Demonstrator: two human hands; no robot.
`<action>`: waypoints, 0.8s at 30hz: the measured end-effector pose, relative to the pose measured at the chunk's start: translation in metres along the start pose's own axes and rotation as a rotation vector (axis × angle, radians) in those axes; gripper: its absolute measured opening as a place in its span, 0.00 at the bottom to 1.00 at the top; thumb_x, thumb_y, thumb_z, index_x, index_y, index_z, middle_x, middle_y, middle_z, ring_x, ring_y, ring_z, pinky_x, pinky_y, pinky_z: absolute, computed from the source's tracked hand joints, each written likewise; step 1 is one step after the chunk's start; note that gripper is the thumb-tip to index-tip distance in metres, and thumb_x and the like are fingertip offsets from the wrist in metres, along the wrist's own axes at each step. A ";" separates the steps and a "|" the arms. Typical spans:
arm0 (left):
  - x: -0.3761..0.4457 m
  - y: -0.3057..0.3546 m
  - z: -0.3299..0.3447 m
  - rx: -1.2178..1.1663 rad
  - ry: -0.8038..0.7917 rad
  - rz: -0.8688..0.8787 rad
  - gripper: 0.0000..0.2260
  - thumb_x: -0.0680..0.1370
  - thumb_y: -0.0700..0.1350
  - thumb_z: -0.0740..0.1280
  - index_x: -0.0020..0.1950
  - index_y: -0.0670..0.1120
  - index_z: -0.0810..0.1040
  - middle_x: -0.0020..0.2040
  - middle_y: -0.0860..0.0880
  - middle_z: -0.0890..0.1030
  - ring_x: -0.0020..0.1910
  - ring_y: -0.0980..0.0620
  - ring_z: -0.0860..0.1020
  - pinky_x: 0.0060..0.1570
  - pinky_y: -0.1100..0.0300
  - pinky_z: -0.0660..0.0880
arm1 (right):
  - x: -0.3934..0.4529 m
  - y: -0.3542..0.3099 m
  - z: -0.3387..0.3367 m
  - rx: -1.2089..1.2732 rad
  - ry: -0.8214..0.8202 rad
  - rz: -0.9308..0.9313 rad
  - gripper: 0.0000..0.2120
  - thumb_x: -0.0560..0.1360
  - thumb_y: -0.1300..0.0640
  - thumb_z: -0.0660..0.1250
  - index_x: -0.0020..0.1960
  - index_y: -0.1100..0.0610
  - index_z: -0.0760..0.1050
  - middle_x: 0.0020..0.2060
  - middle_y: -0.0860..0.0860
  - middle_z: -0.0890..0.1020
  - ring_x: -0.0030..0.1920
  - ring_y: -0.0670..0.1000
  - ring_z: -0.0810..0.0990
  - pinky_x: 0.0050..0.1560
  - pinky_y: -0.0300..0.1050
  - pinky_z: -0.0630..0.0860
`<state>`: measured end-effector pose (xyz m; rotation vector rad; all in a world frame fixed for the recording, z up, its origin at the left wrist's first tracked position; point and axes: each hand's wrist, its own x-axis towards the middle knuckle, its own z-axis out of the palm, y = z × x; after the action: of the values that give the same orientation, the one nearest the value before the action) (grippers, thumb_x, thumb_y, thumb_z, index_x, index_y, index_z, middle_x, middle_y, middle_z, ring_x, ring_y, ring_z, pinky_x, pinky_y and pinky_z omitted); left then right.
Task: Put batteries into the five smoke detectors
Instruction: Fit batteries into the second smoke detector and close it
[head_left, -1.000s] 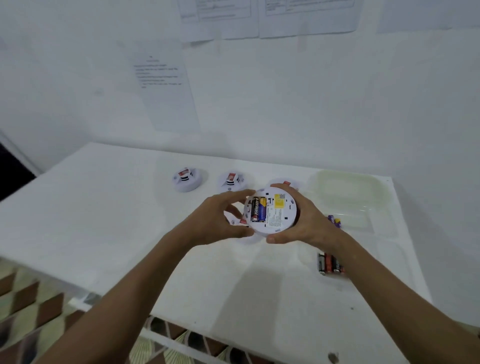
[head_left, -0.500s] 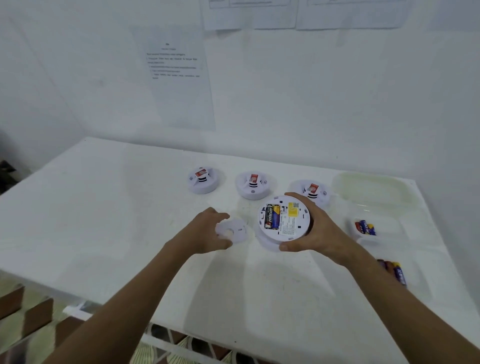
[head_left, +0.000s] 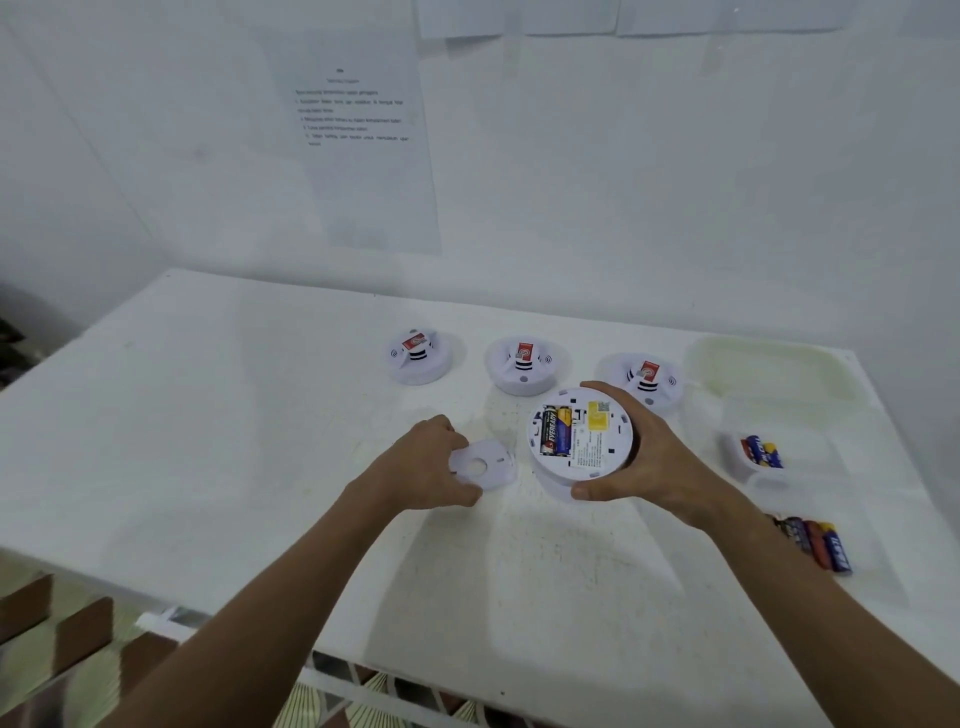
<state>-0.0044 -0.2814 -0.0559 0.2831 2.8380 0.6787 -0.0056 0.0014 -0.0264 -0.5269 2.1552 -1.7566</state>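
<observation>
Your right hand (head_left: 660, 462) has its thumb and fingers wrapped around the rim of an upturned smoke detector (head_left: 582, 441), held near the middle of the desk (head_left: 208, 415); two batteries (head_left: 556, 431) sit in its open compartment beside a yellow label. Your left hand (head_left: 421, 467) pinches the white cover plate (head_left: 485, 465), which lies on the desk just left of that detector. Toward the far edge, three more detectors (head_left: 522, 364) stand in a row, each with a red tag on top. Near the right edge, a small clear tub (head_left: 748, 467) holds a few batteries, loose batteries (head_left: 815, 543) lie closer to you, and a larger clear container (head_left: 769, 364) fills the far right corner.
</observation>
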 end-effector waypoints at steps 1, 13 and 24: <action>-0.001 0.002 -0.001 -0.003 0.019 -0.001 0.19 0.65 0.52 0.75 0.37 0.37 0.75 0.32 0.48 0.69 0.37 0.56 0.66 0.33 0.61 0.62 | 0.000 0.000 0.000 0.004 0.001 0.002 0.43 0.59 0.70 0.82 0.68 0.48 0.69 0.57 0.41 0.81 0.60 0.43 0.78 0.50 0.40 0.81; 0.010 0.102 -0.063 0.038 0.314 0.240 0.26 0.59 0.62 0.68 0.46 0.43 0.82 0.43 0.47 0.76 0.44 0.52 0.73 0.38 0.64 0.70 | -0.034 -0.006 -0.046 0.024 0.107 -0.018 0.44 0.57 0.67 0.83 0.68 0.47 0.71 0.59 0.43 0.81 0.61 0.46 0.79 0.50 0.43 0.81; 0.028 0.198 -0.036 -0.089 0.156 0.523 0.32 0.57 0.63 0.67 0.56 0.48 0.81 0.48 0.53 0.75 0.46 0.59 0.71 0.42 0.73 0.66 | -0.084 -0.013 -0.091 -0.002 0.231 -0.043 0.44 0.57 0.69 0.81 0.68 0.49 0.70 0.58 0.45 0.82 0.59 0.47 0.81 0.51 0.40 0.79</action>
<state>-0.0134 -0.1167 0.0624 1.0204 2.8775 0.9540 0.0275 0.1172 0.0052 -0.3901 2.3143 -1.9216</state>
